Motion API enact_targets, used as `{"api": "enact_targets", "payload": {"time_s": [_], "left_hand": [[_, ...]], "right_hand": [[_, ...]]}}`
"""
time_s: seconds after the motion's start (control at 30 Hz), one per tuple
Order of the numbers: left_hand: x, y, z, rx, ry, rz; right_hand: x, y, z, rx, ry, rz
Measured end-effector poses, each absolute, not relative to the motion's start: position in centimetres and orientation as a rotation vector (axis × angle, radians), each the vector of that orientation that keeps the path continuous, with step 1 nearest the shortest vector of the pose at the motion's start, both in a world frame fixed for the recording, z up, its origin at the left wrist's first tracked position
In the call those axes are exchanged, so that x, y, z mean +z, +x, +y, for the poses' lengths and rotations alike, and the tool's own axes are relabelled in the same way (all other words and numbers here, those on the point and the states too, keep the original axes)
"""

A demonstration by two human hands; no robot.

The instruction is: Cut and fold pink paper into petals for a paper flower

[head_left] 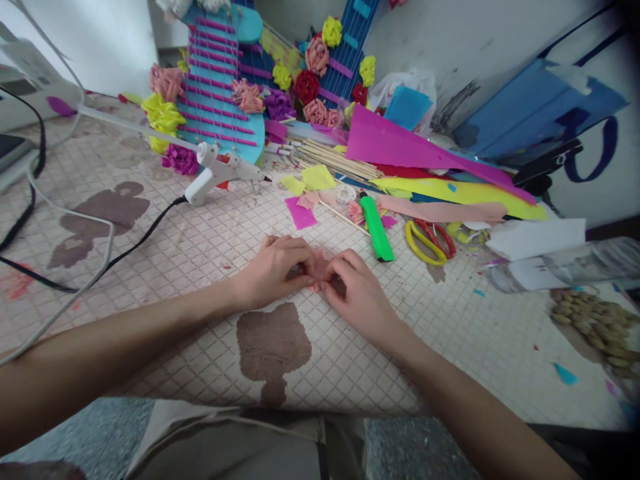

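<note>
Between my two hands is a small pink paper flower (320,264), partly covered by my fingers. My left hand (283,265) pinches its left side, and my right hand (356,287) pinches its right side. Both hands are just above the patterned tablecloth (210,353). Beyond them lie a magenta paper square (301,212), a yellow paper piece (319,177) and a thin wooden stick (345,215). A green utility knife (377,229) rests to the right of my right hand.
A white glue gun (213,172) with a black cord lies at the left. Scissors (425,243) with yellow and red handles sit to the right. Behind are magenta crepe paper (400,143), wooden sticks (340,160) and a blue decorated piece (220,100) with paper flowers. Peanuts (595,327) lie far right.
</note>
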State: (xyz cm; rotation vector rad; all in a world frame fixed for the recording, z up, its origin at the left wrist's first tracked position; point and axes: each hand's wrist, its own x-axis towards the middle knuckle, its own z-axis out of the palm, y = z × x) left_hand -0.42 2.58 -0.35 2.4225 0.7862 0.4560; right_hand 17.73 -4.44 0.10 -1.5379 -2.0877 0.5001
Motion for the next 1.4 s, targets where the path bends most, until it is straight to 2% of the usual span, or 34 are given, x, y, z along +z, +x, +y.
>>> {"api": "enact_targets", "payload": {"time_s": [0.27,1.4], "left_hand": [[0.18,-0.9,2.83,0.416,2.411,0.68],[0.2,-0.77,2.59,0.436,2.402,0.73]], "right_hand": [[0.02,17.83,-4.37,0.546,-1.515,-2.061],[0.54,18.11,-4.48,0.642,-1.453,-2.048]]}}
